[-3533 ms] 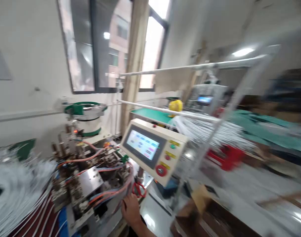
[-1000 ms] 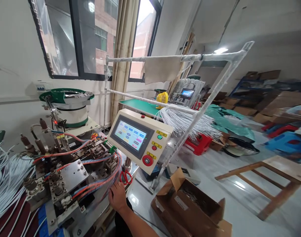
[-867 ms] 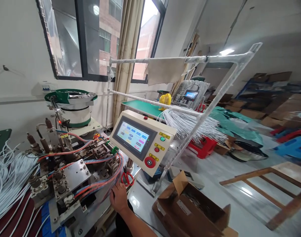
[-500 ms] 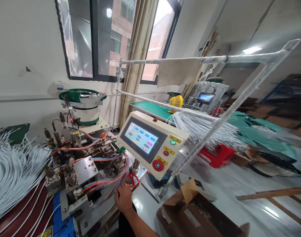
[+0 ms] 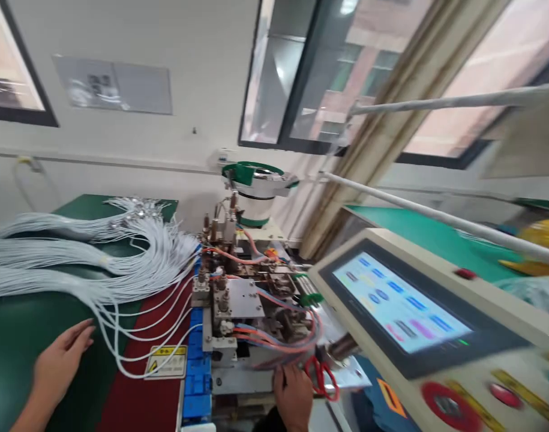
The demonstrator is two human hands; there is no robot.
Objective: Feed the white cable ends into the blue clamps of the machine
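My left hand (image 5: 60, 366) is over the green table mat at the lower left, fingers apart and empty, just left of a bundle of white cables (image 5: 89, 288). My right hand (image 5: 293, 393) rests at the front edge of the metal machine (image 5: 242, 300), its fingers curled; what is under them is hidden. Red-handled scissors (image 5: 321, 378) lie right beside it. Several single white cables run from the bundle across a dark red mat (image 5: 143, 318) toward the machine's blue side part (image 5: 197, 372).
A control panel with a lit screen (image 5: 400, 300) stands close on the right. Behind the machine is a round feeder bowl with a green rim (image 5: 258, 186). A white wrapped rail (image 5: 436, 213) crosses at the right, in front of a green table (image 5: 404, 225).
The view has swung left, so the machine and panel now appear further right. My left hand has come into view at the lower left. My right hand remains by the machine's front edge.
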